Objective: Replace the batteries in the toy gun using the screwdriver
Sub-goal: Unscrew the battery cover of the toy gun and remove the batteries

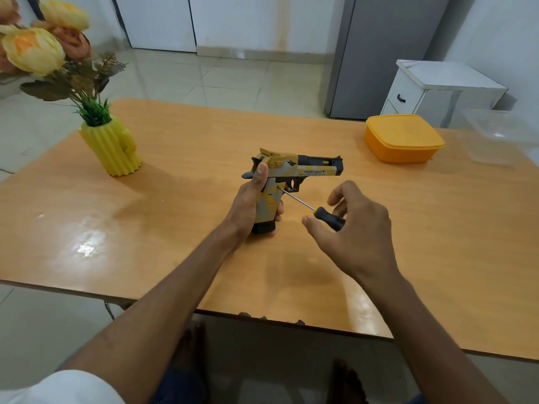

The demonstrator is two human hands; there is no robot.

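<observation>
— Where is the toy gun (294,173)?

— Near the middle of the wooden table (186,158), standing upright with the butt of its grip down on the tabletop and the barrel pointing to the right.

— Who holds it?

— The left hand (250,205) grips it, fingers curled round the handle from behind, fingertips showing at the front, thumb laid straight up along the rear of the slide. The forearm reaches in from the lower left, wrist nearly straight.

— And the screwdriver (312,208)?

— Its metal tip touches the side of the handle just below the trigger; the shaft slopes down to the right into a black and yellow handle. The right hand (353,228) holds that handle lightly between thumb and fingertips, the fingers arched and partly spread, back of the hand facing up, wrist bent slightly inward.

— What lies around?

— A yellow ribbed vase (113,147) with flowers (38,48) at the far left, an orange lidded box (402,138) at the far right, a clear container (495,135) just beyond it.
</observation>
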